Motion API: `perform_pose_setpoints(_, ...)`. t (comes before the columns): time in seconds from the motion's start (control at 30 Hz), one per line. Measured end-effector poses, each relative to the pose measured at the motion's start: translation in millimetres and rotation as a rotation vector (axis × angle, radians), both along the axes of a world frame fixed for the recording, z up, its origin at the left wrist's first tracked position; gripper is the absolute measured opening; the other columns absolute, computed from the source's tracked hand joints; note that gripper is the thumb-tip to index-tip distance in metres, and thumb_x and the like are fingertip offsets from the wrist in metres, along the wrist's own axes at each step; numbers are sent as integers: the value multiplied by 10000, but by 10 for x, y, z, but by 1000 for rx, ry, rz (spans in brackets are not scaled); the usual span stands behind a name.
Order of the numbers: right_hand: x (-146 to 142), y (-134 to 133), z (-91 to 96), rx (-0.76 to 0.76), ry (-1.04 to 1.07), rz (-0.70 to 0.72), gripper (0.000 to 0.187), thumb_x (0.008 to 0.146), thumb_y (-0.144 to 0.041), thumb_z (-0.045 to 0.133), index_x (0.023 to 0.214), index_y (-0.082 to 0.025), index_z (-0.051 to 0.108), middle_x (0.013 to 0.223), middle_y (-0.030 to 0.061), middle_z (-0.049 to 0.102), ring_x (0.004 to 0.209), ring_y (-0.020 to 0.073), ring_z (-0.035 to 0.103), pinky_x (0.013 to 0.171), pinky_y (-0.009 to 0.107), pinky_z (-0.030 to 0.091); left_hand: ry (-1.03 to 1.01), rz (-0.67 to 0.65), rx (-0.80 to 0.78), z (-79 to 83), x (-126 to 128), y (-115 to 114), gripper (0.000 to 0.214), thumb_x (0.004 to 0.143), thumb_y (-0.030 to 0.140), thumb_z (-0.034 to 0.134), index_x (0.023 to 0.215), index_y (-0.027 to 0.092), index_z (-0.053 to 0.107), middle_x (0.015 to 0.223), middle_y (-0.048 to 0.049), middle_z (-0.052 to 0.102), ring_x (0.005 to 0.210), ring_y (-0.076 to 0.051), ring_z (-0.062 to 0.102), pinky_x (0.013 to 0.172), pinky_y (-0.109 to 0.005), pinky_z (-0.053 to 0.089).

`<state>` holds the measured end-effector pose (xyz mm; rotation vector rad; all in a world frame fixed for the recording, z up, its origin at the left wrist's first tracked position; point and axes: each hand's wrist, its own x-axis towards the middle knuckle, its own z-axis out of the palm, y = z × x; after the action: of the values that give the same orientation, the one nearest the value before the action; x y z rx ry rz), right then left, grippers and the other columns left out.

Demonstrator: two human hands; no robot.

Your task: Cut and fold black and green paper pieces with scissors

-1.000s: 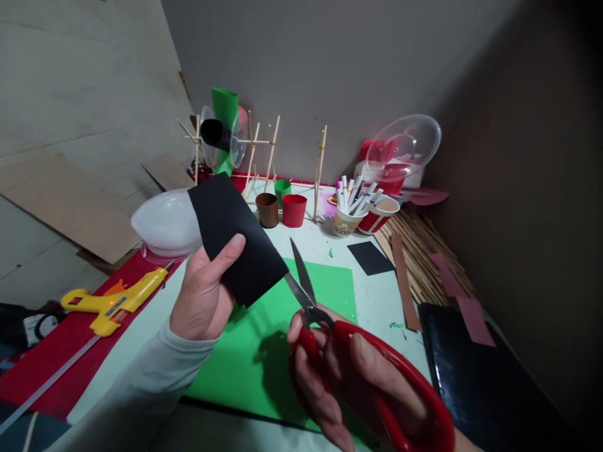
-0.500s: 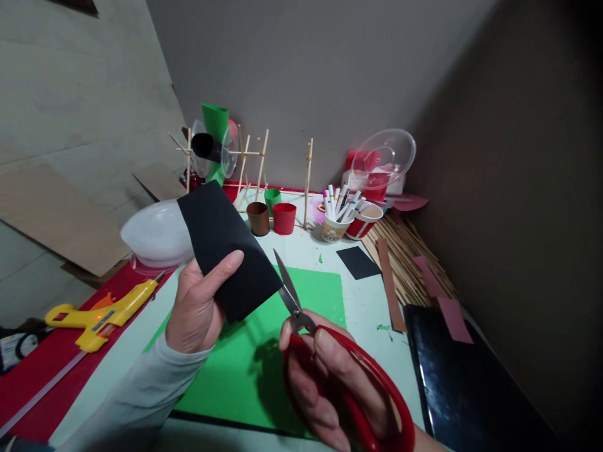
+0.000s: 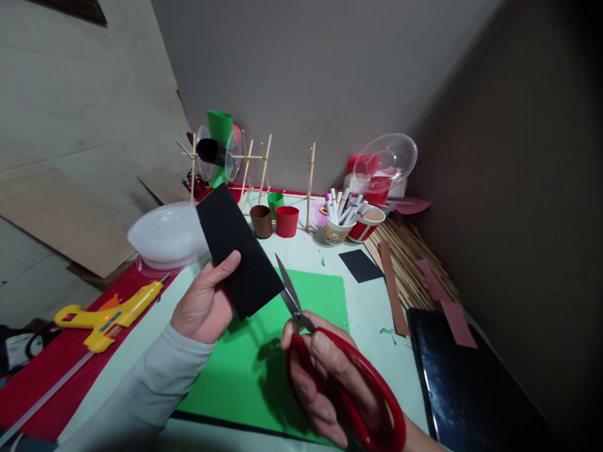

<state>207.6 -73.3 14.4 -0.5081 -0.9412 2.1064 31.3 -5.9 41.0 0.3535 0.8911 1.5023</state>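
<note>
My left hand (image 3: 207, 301) grips a folded piece of black paper (image 3: 238, 251), thumb on top and fingers hidden beneath. In my right hand (image 3: 325, 370) is a pair of red-handled scissors (image 3: 377, 395), its blades slightly apart and pointing up at the paper's right corner. One blade meets that corner; whether it lies over or under the edge is hard to make out. Below both hands a green sheet (image 3: 235, 383) lies on the pale table.
A yellow glue gun (image 3: 113, 314) rests at left beside a white bowl (image 3: 164, 232). Small brown (image 3: 261, 221) and red cups (image 3: 287, 221), a cup of markers (image 3: 337, 232) and a stick frame (image 3: 309, 188) stand behind. Bamboo sticks (image 3: 414, 263) and a black glossy panel (image 3: 466, 383) lie right.
The black paper has turned a little in my left hand and its layers now lie closer together. The scissors stay at its corner. The whole view has shifted slightly.
</note>
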Motion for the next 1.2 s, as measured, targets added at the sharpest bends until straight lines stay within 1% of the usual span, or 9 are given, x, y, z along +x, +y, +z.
perform_pose_setpoints(0.07, -10, -8, 3, 11, -13, -4, 357, 954, -540, 566, 996, -188, 519, 594, -88, 446, 374, 6, 300, 321, 78, 329, -30, -13, 8, -3, -1, 11, 236, 871, 39, 593, 1050, 107, 732, 911, -99, 800, 808, -191, 760, 798, -285, 622)
perform_pose_setpoints(0.13, -23, -11, 12, 8, -34, -14, 374, 940, -549, 582, 989, -185, 515, 592, -88, 454, 371, 3, 296, 314, 74, 330, -26, -42, 52, -11, -8, 20, 261, 863, 17, 602, 1062, 124, 732, 927, -94, 801, 810, -183, 759, 772, -281, 629)
perform_pose_setpoints(0.3, -46, -13, 30, 1, -100, -20, 412, 909, -587, 603, 976, -192, 509, 536, -107, 429, 335, 5, 261, 289, 80, 305, -16, -65, 18, -26, -42, 21, 278, 863, -3, 584, 1071, 103, 735, 955, -128, 799, 848, -215, 764, 854, -368, 620)
perform_pose_setpoints(0.53, -77, -98, 26, -13, -181, -103, 422, 889, -598, 620, 934, -186, 540, 490, -113, 382, 351, 13, 220, 307, 104, 187, -45, -59, 63, -26, -29, 25, 292, 861, -28, 564, 1062, 97, 735, 966, -127, 799, 915, -231, 760, 915, -385, 594)
perform_pose_setpoints(0.63, -75, -111, 30, -12, -223, -111, 416, 903, -597, 605, 926, -185, 552, 480, -111, 361, 369, 20, 257, 329, 109, 191, -48, -57, 85, -33, -34, 30, 279, 857, -38, 559, 1011, 99, 747, 935, -116, 803, 888, -216, 764, 898, -353, 600)
perform_pose_setpoints(0.77, -45, -77, 11, 15, -211, -63, 391, 912, -584, 603, 954, -201, 535, 516, -112, 373, 357, 17, 233, 305, 105, 207, -48, -59, 100, -40, -45, 26, 258, 860, -38, 553, 947, 99, 753, 928, -112, 803, 853, -196, 763, 869, -338, 612)
perform_pose_setpoints(0.97, -7, -34, -85, 21, -158, -22, 374, 916, -565, 612, 1070, -254, 473, 628, -98, 404, 420, 32, 297, 343, 103, 294, 33, -138, 100, -67, -31, -8, 219, 800, -20, 651, 940, 109, 760, 918, -106, 797, 933, -243, 749, 874, -367, 613)
perform_pose_setpoints(1.1, 0, -50, -116, 33, -135, -52, 369, 929, -567, 591, 1090, -270, 442, 656, -90, 442, 435, 39, 313, 361, 119, 295, 38, -148, 69, -90, -9, -29, 226, 753, -1, 716, 944, 110, 765, 915, -83, 789, 910, -218, 743, 847, -311, 614)
perform_pose_setpoints(1.2, 8, -67, -104, 39, -174, -66, 345, 952, -558, 561, 1103, -276, 434, 602, -100, 419, 437, 46, 303, 370, 126, 258, 35, -150, 86, -80, 14, -39, 237, 743, 12, 730, 959, 100, 770, 876, -75, 785, 802, -182, 740, 750, -250, 623)
